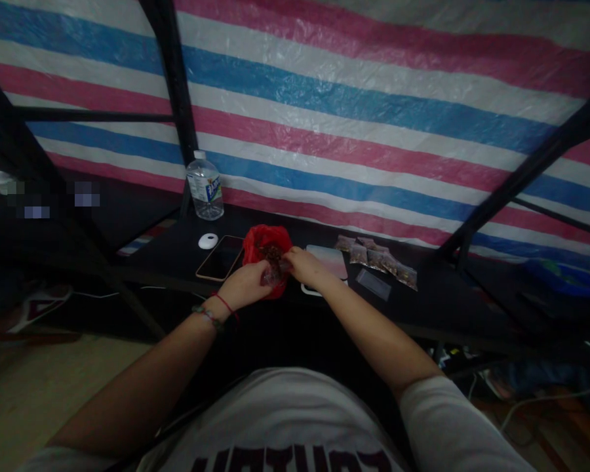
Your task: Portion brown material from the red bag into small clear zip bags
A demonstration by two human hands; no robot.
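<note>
The left hand (248, 283) and right hand (302, 266) are pinching a clear bag (274, 273) over a red bag (265, 234); it's looking light, limp, slippery, best held by its rim.

In dim light, pink, white and blue striped plastic sheeting (373, 118) hangs behind a black worktop (172, 254), framed by dark metal posts (177, 85) above a dull, pale floor (10, 387).

Head camera, single view: from above wearer's shirt (299, 416), facing forward and down; left hand (248, 283), right hand (303, 266) near, mid-frame; striped sheeting (373, 134) beyond
</note>
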